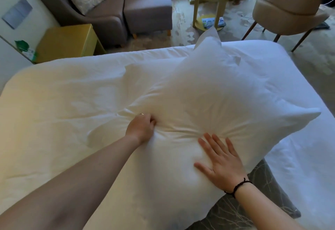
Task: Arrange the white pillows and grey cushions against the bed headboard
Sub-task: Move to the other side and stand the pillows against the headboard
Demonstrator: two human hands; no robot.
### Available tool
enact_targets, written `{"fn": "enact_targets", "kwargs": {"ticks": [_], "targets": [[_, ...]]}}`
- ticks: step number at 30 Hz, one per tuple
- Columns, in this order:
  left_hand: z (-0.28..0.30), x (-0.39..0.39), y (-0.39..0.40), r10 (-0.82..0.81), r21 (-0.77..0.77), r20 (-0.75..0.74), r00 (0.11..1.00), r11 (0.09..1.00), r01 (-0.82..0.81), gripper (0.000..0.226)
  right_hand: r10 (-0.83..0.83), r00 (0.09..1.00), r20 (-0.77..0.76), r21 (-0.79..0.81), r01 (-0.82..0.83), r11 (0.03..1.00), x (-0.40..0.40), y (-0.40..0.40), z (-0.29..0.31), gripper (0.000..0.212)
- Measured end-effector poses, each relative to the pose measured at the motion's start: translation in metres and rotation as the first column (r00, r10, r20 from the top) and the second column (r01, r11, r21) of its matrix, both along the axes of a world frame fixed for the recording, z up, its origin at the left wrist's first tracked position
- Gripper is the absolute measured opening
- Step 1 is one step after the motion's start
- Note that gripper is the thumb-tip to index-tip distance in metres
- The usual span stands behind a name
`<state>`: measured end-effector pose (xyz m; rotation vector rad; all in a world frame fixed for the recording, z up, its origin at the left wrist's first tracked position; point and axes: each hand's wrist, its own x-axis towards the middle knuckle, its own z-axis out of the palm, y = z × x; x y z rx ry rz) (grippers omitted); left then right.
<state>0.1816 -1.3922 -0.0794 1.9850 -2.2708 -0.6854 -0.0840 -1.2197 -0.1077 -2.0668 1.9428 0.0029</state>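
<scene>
The person is leaning over the bed (54, 103) and working a large white pillow (208, 103) that is lying across the duvet, its far corner sticking up toward the room. A second white pillow (145, 74) seems to be lying under it, just beyond the left hand, though white on white makes the edge hard to tell.

The left hand (142, 127) is bunching the pillow's near-left edge: its fingers are curled into the fabric, and creases are fanning out from that grip, so it is probably serving as the anchor for lifting or turning. The right hand (220, 162) is lying flat on the near face with fingers spread and straight, holding nothing, likely pressing the filling to plump or steady it.

A grey cushion (253, 202) with a branch pattern is peeking out beneath the pillow at the near right, partly under the right wrist. The headboard is not in view, so the pillow's distance from it cannot be judged. Arranging appears barely begun.
</scene>
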Motion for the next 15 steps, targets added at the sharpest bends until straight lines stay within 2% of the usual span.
{"fn": "enact_targets", "kwargs": {"ticks": [2,5,7,8,9,11,12,15], "targets": [[0.001,0.009,-0.014,0.056,-0.031,-0.054,0.997,0.998,-0.058,0.033,0.007,1.0,-0.008,0.024,-0.007,1.0,-0.002,0.001,0.0,0.078],[0.003,0.025,-0.043,0.19,0.028,-0.088,0.978,0.982,-0.188,0.085,0.0,1.0,0.001,0.035,0.0,0.999,-0.005,-0.001,-0.004,0.077],[-0.002,0.036,-0.06,0.194,0.114,-0.073,0.978,0.976,-0.185,0.107,0.004,1.0,0.012,0.052,-0.004,0.999,-0.009,-0.001,-0.009,0.077],[-0.008,0.04,-0.065,0.167,0.157,-0.063,0.984,0.975,-0.156,0.106,0.008,1.0,0.019,0.054,-0.009,0.998,-0.011,-0.001,-0.012,0.077],[-0.014,0.043,-0.068,0.14,0.203,-0.074,0.987,0.971,-0.122,0.093,0.009,1.0,0.026,0.054,-0.011,0.998,-0.013,-0.001,-0.015,0.078],[-0.024,0.041,-0.066,0.13,0.232,-0.137,0.982,0.968,-0.096,0.048,0.006,0.999,0.035,0.049,-0.007,0.999,-0.015,-0.002,-0.018,0.078],[-0.026,0.039,-0.064,0.131,0.207,-0.169,0.977,0.974,-0.095,0.035,0.007,0.999,0.034,0.048,-0.009,0.999,-0.014,-0.002,-0.018,0.078],[-0.016,0.031,-0.049,0.111,0.088,-0.159,0.981,0.991,-0.098,0.043,-0.022,1.0,0.006,-0.018,0.022,1.0,-0.004,0.0,-0.006,0.078]]}}
